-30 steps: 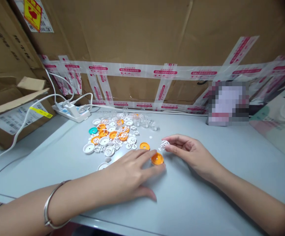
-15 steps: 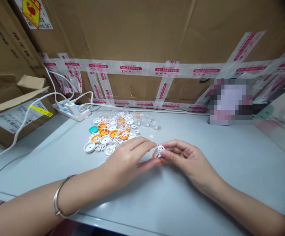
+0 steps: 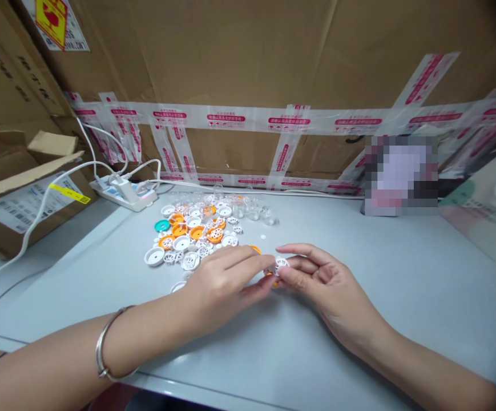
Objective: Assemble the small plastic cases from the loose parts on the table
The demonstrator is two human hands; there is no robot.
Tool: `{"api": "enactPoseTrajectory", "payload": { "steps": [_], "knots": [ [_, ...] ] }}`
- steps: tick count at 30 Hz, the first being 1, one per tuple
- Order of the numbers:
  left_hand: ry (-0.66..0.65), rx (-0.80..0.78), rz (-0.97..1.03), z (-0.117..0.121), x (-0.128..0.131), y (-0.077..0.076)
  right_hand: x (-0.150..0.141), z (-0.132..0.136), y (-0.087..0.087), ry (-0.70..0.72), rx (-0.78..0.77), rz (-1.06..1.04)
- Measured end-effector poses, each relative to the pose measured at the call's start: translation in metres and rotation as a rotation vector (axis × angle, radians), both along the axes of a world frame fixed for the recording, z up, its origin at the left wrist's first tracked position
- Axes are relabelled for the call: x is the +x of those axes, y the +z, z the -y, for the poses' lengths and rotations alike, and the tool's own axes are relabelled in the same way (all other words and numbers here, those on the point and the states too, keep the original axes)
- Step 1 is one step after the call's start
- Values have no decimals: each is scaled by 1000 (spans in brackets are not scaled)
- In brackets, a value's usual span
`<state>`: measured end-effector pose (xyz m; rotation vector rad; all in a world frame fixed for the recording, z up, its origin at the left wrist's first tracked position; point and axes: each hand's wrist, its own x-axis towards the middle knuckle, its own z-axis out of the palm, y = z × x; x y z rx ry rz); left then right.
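Observation:
Both hands meet over the grey table, fingertips round a small plastic assembly. My right hand pinches a white spoked disc between thumb and fingers, its index finger raised. My left hand is closed from the other side, its thumb and index finger on the same assembly. A bit of an orange plastic part shows under the disc, mostly covered by fingers. Just behind the left fingers an orange edge peeks out. Beyond the left hand lies a pile of white and orange round caps and white spoked pieces.
Clear plastic domes lie at the back of the pile, with a teal ring on its left. A white power strip with cables and an open cardboard box stand left. A large taped carton walls the back.
The white spoked disc has tipped and sunk slightly between the fingers. Less orange shows below it. My right index finger has lifted off, and an orange edge now shows behind the left hand.

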<state>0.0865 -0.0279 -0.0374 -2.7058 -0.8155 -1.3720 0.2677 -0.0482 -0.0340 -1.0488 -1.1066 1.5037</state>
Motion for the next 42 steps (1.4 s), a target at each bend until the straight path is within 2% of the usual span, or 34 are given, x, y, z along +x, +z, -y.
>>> {"api": "enactPoseTrajectory", "payload": {
  "steps": [3, 8, 12, 18, 26, 36, 42],
  "knots": [
    [-7, 13, -16, 0, 0, 0, 0, 0, -2, 13, 8, 0],
    [-1, 19, -10, 0, 1, 1, -2, 0, -3, -18, -75, -34],
    [-7, -42, -13, 0, 1, 1, -2, 0, -4, -43, -98, -47],
    [-1, -140, 58, -1, 2, 2, -1, 2, -6, -17, -79, -66],
    [-12, -181, 64, -2, 1, -1, -2, 2, -3, 5, -39, -18],
    [-7, -14, 7, -1, 5, -5, -5, 4, 1, -16, -6, 103],
    [-18, -48, -15, -2, 5, -6, -5, 3, 1, -7, 31, 144]
  ]
}}
